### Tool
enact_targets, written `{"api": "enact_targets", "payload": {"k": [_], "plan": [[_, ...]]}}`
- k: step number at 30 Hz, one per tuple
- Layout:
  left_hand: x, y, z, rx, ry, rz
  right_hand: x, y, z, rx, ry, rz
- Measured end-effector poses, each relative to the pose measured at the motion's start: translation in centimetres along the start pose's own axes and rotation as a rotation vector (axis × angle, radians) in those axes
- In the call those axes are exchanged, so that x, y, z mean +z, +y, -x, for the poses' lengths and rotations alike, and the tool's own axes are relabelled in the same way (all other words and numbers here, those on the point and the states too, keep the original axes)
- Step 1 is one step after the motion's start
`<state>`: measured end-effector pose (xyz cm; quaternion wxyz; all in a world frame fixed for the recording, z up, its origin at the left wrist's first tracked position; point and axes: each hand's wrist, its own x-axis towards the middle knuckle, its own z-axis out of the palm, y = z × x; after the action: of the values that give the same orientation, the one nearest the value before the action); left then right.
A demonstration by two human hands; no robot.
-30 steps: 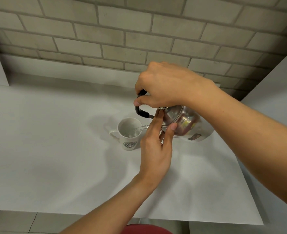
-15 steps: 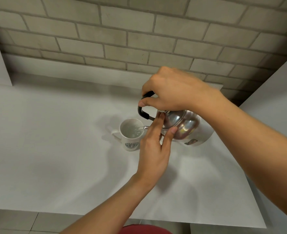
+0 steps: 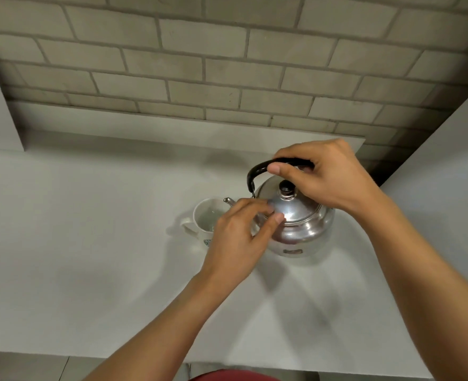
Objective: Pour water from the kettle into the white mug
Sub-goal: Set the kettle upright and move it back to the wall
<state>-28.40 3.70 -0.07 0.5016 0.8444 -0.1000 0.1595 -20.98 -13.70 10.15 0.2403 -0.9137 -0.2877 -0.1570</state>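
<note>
Kettle (image 3: pixel 296 215) hangs upright from my right hand (image 3: pixel 329 177), curled round its handle; left hand (image 3: pixel 238 237) fingertips loosely touch its lid.

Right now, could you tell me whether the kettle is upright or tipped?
Upright. The kettle has its lid knob pointing up, the right hand on its handle, and its spout level beside the mug.
</note>
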Motion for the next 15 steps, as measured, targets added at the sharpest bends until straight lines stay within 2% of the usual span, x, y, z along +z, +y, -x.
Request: {"api": "enact_targets", "payload": {"k": [4,6,10,15], "plan": [[-1.1,-0.1,-1.7,-0.037,0.114,-0.002,0.1,1.4,1.7,0.076,0.109,-0.095],[-1.2,0.2,-3.0,-0.056,0.050,0.006,0.4,2.0,2.4,0.098,0.138,-0.119],[-0.9,0.8,-5.6,0.059,-0.178,-0.012,1.0,3.0,3.1,0.124,0.193,-0.182],[-0.2,0.4,-7.5,0.131,-0.187,0.000,1.6,4.7,2.8,0.164,0.173,-0.212]]}}
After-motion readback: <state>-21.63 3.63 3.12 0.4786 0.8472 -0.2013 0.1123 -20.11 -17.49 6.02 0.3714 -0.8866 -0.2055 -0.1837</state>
